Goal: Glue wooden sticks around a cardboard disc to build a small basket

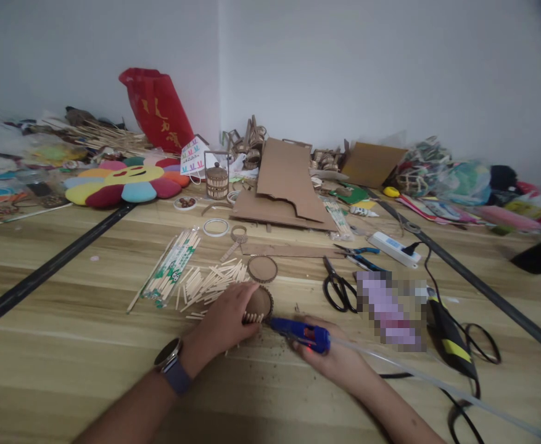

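Observation:
My left hand (228, 317) is closed on a small round cardboard piece (260, 303) with short sticks along its near edge. A watch is on that wrist. My right hand (328, 354) grips a blue glue gun (302, 333), its nozzle at the right side of the round piece. A clear glue stick trails from the gun's rear to the lower right. Short cut sticks (214, 282) lie loose just beyond my left hand. Another round cardboard disc (263, 269) lies flat beyond the held piece.
Packaged sticks (175, 268) lie left. Black scissors (338, 290), pliers (363, 251), a power strip (394, 248) and a black-and-yellow tool (453, 338) with looping cable lie right. Behind are cardboard sheets (284, 179), a small basket (217, 182), a flower cushion (131, 182) and a red bag (159, 111).

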A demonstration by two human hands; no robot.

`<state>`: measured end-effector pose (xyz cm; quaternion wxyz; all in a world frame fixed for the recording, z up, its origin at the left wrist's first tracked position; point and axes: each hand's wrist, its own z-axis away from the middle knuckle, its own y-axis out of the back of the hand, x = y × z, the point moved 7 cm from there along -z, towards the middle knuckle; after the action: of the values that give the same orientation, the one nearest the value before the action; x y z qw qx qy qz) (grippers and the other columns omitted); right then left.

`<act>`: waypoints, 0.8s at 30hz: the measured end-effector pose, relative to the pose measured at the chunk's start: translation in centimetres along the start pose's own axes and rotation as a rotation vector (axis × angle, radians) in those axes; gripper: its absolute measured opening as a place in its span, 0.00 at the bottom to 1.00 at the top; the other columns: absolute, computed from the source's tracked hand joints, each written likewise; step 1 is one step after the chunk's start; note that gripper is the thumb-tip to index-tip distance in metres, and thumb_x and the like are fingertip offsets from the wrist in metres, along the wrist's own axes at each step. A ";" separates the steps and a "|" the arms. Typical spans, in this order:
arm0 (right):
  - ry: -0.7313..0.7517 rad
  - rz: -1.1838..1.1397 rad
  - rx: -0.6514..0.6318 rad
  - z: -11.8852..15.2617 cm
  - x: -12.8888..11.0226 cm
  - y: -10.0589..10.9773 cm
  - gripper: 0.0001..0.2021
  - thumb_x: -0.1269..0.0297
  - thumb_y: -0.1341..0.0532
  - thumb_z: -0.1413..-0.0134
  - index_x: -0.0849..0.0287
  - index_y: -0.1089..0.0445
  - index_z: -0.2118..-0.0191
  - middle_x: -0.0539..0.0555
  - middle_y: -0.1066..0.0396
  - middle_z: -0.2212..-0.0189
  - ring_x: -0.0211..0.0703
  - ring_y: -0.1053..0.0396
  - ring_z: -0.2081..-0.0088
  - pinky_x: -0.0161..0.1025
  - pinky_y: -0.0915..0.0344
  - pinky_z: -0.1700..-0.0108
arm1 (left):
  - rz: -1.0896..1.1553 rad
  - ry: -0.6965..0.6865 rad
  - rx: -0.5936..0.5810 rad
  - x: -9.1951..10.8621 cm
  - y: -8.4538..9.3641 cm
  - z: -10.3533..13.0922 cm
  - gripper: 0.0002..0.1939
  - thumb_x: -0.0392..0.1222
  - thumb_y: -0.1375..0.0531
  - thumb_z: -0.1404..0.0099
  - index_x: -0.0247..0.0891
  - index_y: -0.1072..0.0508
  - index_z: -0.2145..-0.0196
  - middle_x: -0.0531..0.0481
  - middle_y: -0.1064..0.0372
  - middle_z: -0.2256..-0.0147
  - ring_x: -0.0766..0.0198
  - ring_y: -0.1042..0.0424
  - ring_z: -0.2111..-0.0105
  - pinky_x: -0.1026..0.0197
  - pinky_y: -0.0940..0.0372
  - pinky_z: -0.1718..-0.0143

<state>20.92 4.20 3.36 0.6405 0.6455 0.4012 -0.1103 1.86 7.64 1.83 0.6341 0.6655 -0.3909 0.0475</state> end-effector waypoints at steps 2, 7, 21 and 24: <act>0.000 -0.015 -0.003 0.1 0.1 -0.1 0.08 0.60 0.41 0.47 0.56 0.28 0.71 0.52 0.25 0.73 0.47 0.26 0.70 0.39 0.31 0.67 | 0.000 -0.006 0.010 0.0 0.0 0.0 0.37 0.34 0.34 0.45 0.39 0.39 0.39 0.38 0.36 0.39 0.45 0.37 0.38 0.40 0.41 0.38; -0.018 -0.055 0.002 0.2 0.0 -0.1 0.07 0.61 0.41 0.49 0.55 0.27 0.72 0.53 0.24 0.74 0.47 0.26 0.70 0.40 0.29 0.65 | 0.012 -0.015 0.029 0.0 0.1 0.0 0.37 0.34 0.34 0.45 0.41 0.39 0.38 0.39 0.36 0.39 0.45 0.37 0.38 0.40 0.40 0.38; -0.658 -0.975 0.171 0.2 6.5 1.5 0.19 0.57 0.25 0.62 0.63 0.24 0.65 0.56 0.22 0.71 0.40 0.25 0.72 0.34 0.26 0.67 | -0.016 -0.133 0.025 -0.2 1.1 0.3 0.46 0.59 0.29 0.47 0.39 0.40 0.37 0.34 0.40 0.36 0.41 0.42 0.36 0.39 0.47 0.35; -0.699 -1.019 0.155 0.4 7.0 1.7 0.15 0.64 0.24 0.62 0.62 0.24 0.67 0.56 0.21 0.70 0.39 0.23 0.70 0.32 0.25 0.65 | -0.013 -0.077 0.183 -0.7 3.7 0.2 0.28 0.55 0.40 0.32 0.37 0.35 0.41 0.37 0.33 0.42 0.48 0.34 0.41 0.47 0.39 0.40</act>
<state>26.72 6.70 -0.01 0.5521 0.3431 0.4164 -0.6357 -0.87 8.21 4.41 0.5554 0.7244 -0.4049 0.0533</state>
